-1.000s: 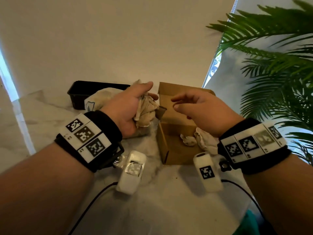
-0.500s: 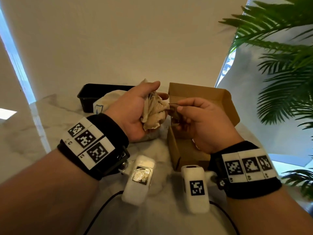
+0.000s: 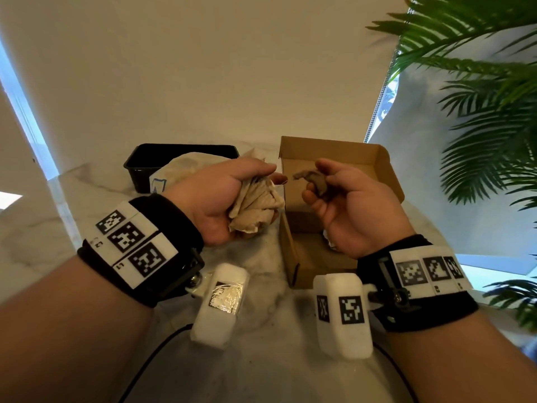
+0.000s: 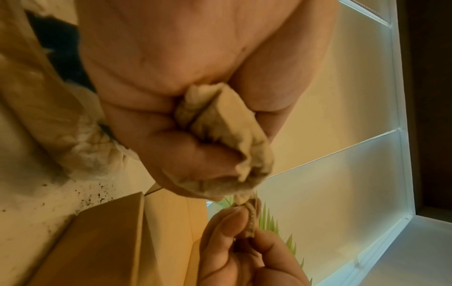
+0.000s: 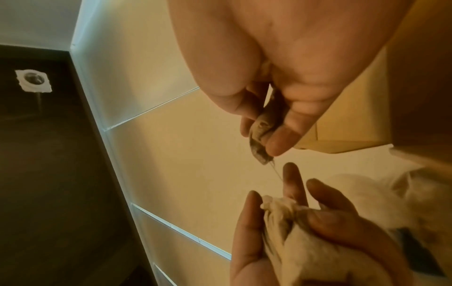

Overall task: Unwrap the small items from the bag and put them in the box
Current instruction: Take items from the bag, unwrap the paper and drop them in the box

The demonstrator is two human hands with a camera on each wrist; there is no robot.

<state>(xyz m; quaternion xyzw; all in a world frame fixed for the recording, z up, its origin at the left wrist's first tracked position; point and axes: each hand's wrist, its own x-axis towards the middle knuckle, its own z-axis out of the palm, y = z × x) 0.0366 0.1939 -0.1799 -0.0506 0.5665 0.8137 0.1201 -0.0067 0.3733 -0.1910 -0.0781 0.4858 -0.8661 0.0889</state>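
Desk (image 3: 261,359): marble-patterned, carrying everything here.
Cardboard box (image 3: 374,161): open, under the right hand; a crumpled white scrap lies inside.
Black tray (image 3: 136,167): behind the left hand, with the pale bag (image 3: 186,170) against it.
Left hand (image 3: 220,199): fingers curled tight round crumpled wrapping paper (image 3: 255,205).
Right hand (image 3: 348,205): thumb and fingers pinch a small brown item (image 3: 312,178) — held above the box.
Risk: a fine thread seems to trail from the item towards the paper — it could snag and tug the item loose outside the box.
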